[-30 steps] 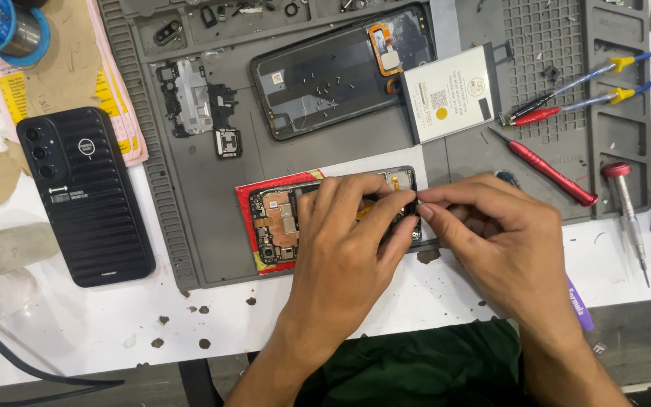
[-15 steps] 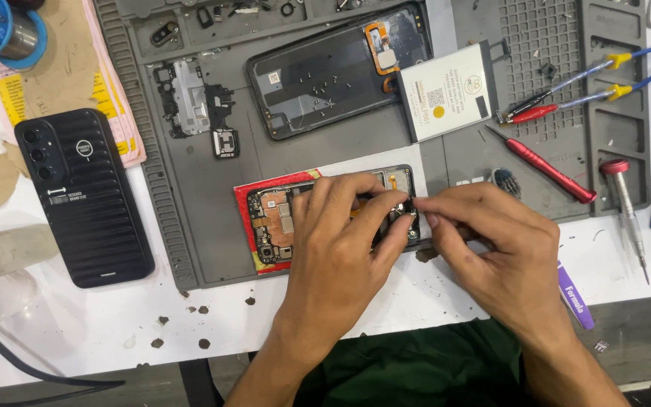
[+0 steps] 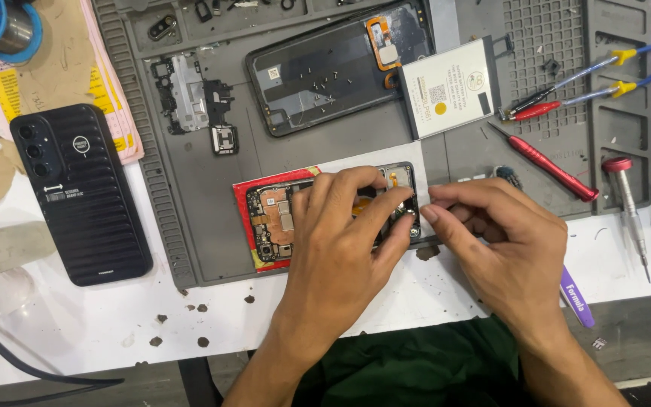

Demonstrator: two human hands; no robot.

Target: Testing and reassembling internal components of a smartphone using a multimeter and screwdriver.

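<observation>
Hands cover opened phone; screwdriver near.

The mat looks matt grey rubber, the ribbed case matt black plastic, the opened phone shows coppery metal boards, the screwdriver glossy red plastic, the battery smooth white wrap.

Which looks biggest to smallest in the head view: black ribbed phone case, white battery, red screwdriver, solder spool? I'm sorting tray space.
1. black ribbed phone case
2. white battery
3. red screwdriver: long but thin
4. solder spool: cut off by the frame edge, so its rank is unsure.
</observation>
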